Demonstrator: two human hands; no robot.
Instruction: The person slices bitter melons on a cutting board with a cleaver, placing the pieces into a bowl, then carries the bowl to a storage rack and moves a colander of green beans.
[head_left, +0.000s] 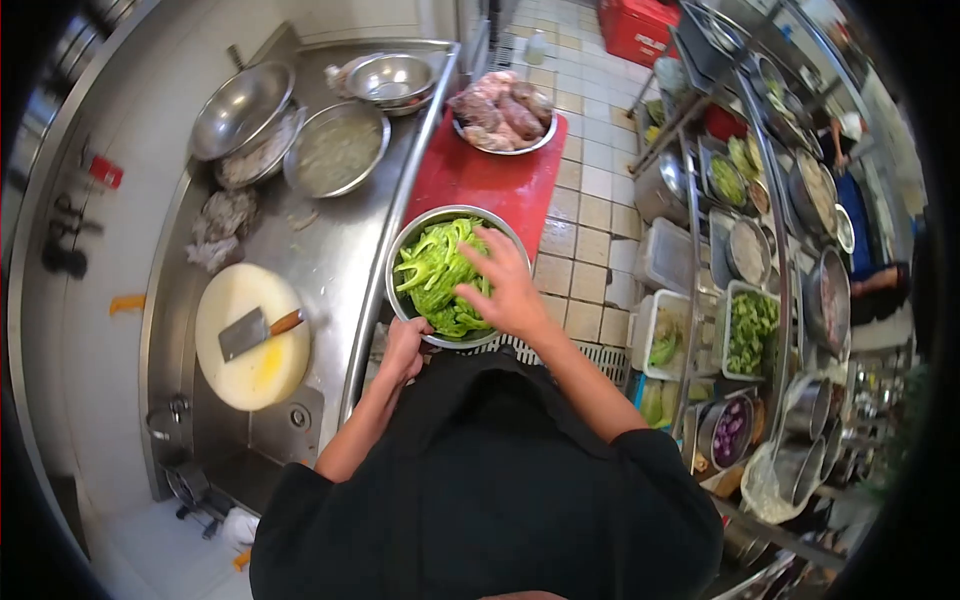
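Note:
A metal bowl (394, 276) full of cut green peppers (437, 275) is in front of my body. My left hand (404, 347) is closed on the bowl's near-left rim, thumb on top. Over the right side of the bowl, my right hand (503, 284) has its fingers spread, with the fingertips right at the peppers. The far part of the bowl overlaps a red board (445, 185), where a bowl of raw meat (505, 112) stands.
A steel sink counter (325, 240) on the left carries metal bowls and a round white chopping block (225, 300) with a cleaver (245, 333). To the right, a metal rack (690, 290) holds tubs of vegetables. A red crate (637, 30) and another person's arm (880, 283) are farther off.

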